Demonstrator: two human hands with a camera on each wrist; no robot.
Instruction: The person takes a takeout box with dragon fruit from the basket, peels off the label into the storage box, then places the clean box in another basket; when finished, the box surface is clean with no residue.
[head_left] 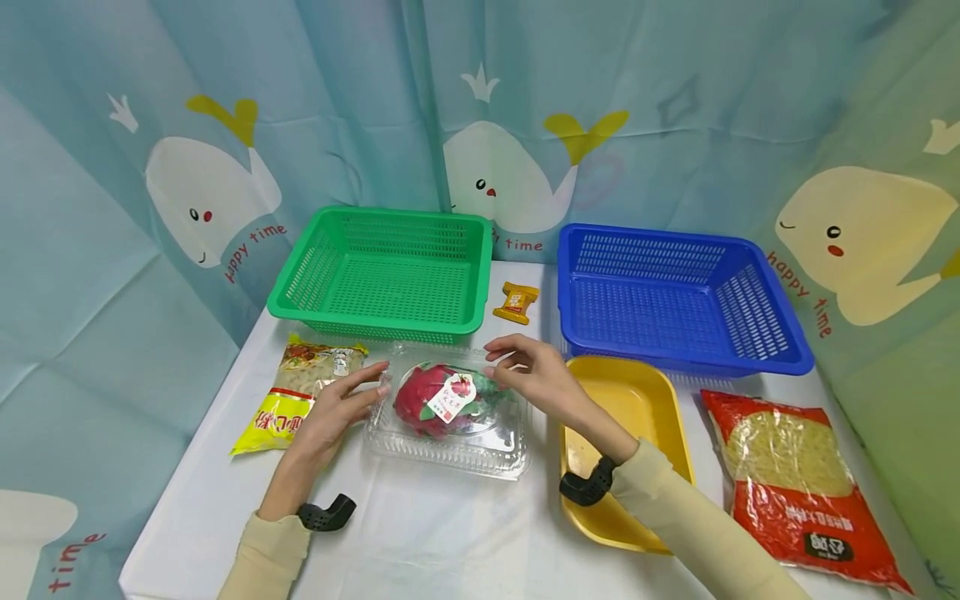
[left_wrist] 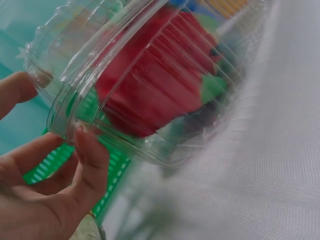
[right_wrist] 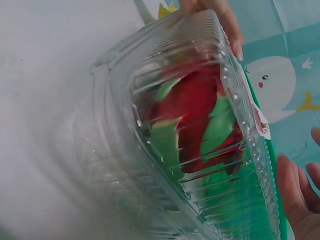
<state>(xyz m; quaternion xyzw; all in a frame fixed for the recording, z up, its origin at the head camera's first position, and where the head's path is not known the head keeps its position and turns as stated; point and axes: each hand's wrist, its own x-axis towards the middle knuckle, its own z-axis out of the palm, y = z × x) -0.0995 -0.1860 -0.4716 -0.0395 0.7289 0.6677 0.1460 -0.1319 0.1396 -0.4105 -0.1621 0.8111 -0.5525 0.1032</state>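
Observation:
A clear plastic clamshell box (head_left: 465, 463) lies on the white table, its lid down over a red and green dragon fruit (head_left: 420, 395). A white sticker (head_left: 453, 398) is on top of the lid. My left hand (head_left: 335, 414) is at the box's left edge; in the left wrist view its fingers (left_wrist: 91, 150) pinch the rim from two sides. Over the far right corner of the box is my right hand (head_left: 534, 375), fingers slightly bent. In the right wrist view that hand (right_wrist: 300, 192) is apart from the lid, with nothing held.
Behind the box stand a green basket (head_left: 288, 312) and a blue basket (head_left: 678, 354), with a small orange-yellow packet (head_left: 516, 302) between them. A yellow tray (head_left: 660, 450) is to the right. A yellow bag (head_left: 288, 400) lies left, a red bag (head_left: 806, 483) far right.

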